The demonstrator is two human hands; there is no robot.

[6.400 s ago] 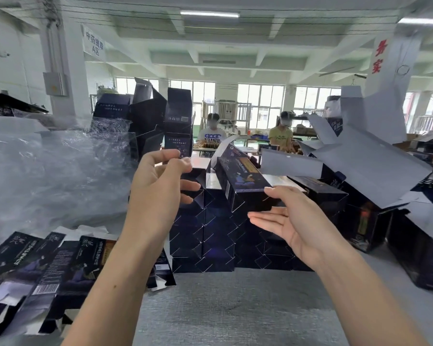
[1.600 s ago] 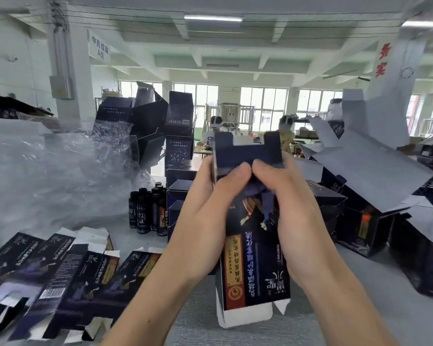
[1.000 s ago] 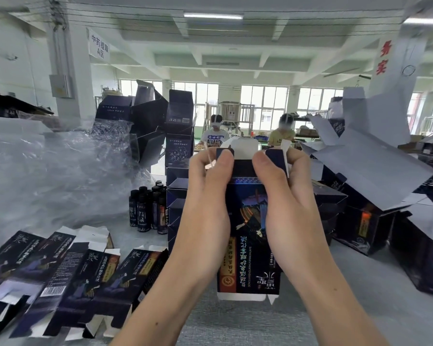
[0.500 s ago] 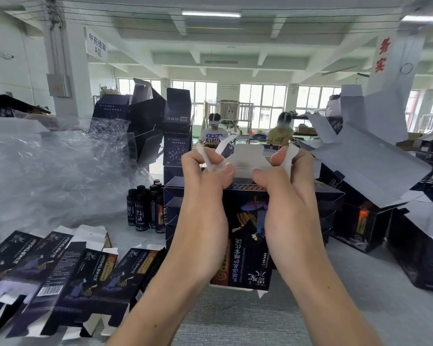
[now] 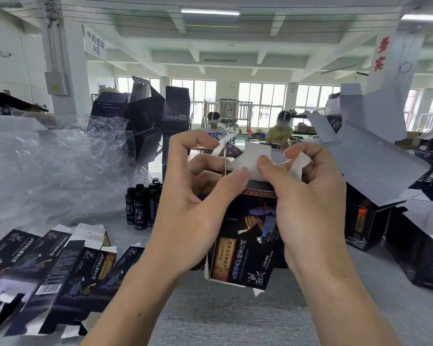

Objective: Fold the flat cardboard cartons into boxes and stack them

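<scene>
A: Dark-blue card with gold and red print: one carton [image 5: 248,236], upright, clear of the grey table [image 5: 223,318], between both hands, print upside down.

B: Grip?

A: Two hands, one per side. At the left wall, the left hand [image 5: 193,211], fingers curled round the carton, forefinger hooked over one narrow side flap [image 5: 223,145], thumb tip against the broad flap [image 5: 250,158]. At the right wall, the right hand [image 5: 310,208], thumb pressing on the same broad flap, forefinger curled over a second narrow flap [image 5: 301,163].

B: Flap count at the top?

A: Three, all white inside, none tucked in yet. At the bottom end, white edges showing and one white corner poking out below.

B: Stock on the table?

A: Left of the left forearm, flat cartons [image 5: 48,270], fanned out and overlapping: at least five, exact number unclear. Behind them, one cluster of small dark bottles [image 5: 141,203], six or more, rear ones partly hidden. Further left, one heap of clear plastic film [image 5: 48,166].

B: Anything to the right?

A: Large dark boxes [image 5: 368,221] with white flaps standing open, at least two, well apart from the carton. Far back by the windows, two people [image 5: 214,127] at another bench.
</scene>
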